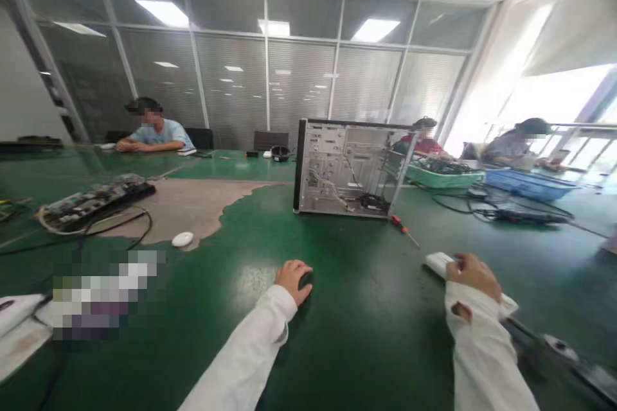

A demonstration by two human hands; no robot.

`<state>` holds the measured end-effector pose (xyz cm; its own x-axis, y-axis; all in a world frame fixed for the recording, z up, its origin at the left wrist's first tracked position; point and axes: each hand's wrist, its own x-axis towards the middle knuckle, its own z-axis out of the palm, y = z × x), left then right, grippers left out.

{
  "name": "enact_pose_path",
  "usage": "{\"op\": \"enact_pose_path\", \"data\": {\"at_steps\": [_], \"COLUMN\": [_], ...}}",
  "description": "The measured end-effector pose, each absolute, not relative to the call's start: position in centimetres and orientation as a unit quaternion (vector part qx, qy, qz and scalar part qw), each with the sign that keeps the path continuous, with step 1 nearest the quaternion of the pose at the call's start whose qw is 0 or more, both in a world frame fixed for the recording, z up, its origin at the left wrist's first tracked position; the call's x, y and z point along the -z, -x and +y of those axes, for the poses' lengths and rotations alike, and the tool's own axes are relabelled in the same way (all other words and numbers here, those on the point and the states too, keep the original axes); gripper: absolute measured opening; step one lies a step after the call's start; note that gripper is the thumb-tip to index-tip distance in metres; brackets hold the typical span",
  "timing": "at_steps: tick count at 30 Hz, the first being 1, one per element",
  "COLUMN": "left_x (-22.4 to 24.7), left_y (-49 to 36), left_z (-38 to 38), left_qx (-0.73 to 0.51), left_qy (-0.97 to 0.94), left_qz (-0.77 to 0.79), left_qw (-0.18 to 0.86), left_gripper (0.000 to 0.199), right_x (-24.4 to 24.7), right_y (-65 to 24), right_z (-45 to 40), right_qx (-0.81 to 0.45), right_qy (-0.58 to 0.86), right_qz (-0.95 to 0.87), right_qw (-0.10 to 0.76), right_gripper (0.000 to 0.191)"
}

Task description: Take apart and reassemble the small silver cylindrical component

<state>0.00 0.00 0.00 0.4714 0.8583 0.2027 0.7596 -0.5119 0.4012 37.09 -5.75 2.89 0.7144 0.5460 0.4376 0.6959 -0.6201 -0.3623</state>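
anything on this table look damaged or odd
Yes: left of the open silver metal computer case, a ragged-edged beige patch interrupts the glossy green tabletop, as if its covering were torn or worn away.

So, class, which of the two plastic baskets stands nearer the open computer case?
The green basket, by the right edge of the computer case in the picture; the blue basket sits farther right.

glaring daylight through right-hand window, light panels across glass wall, shiny green tabletop, some pixelation, stretched, blurred edges
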Motion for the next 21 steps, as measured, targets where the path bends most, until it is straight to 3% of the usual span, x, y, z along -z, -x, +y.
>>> {"op": "enact_pose_path", "data": {"at_steps": [5, 21], "left_x": [0.0, 0.0], "left_y": [0.3, 0.3], "left_z": [-0.1, -0.2], "left_qx": [-0.207, -0.214], "left_qy": [-0.849, -0.848], "left_qz": [0.469, 0.468], "left_qw": [0.127, 0.127], "left_gripper": [0.035, 0.033], "right_x": [-3.2, -3.5], "right_y": [-37.0, -37.2], "right_z": [-7.1, -8.8], "right_qx": [0.192, 0.107], "right_qy": [0.890, 0.926], "right_qz": [-0.317, -0.328], "right_qw": [0.266, 0.154], "right_gripper": [0.030, 0.039]}}
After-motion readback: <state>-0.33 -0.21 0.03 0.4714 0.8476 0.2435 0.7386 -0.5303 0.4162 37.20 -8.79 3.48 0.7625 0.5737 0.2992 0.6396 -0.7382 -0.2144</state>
